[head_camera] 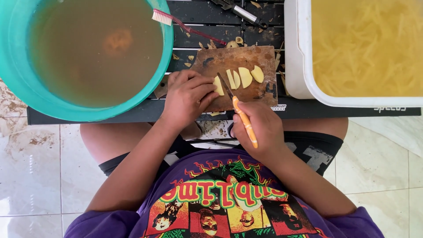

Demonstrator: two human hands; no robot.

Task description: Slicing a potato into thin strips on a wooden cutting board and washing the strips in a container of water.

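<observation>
the left hand (187,94) presses down on a piece of potato (218,86) at the near-left part of the wooden cutting board (260,55), its fingers curled together over the piece so that only the pale cut face shows at their right. the right hand (260,130) sits nearer to the body and just right of the left one, its grip clamped around the orange handle of a knife (244,121). the knife's long axis runs on a slant, handle near and right, blade far and left, and the blade tip (222,81) lies right against the exposed face of the held potato, between the left fingertips and the first loose slice. the cut slices (245,77) lie in a row to the right of the blade, leaning one on another. the board rests on a dark slatted worktop (211,33), with a teal basin (169,48) of murky water at far left, a toothbrush (163,17) propped on its rim, and a white tub (295,53) of yellow strips in water at far right. peel scraps lie on the slats beyond the board.
</observation>
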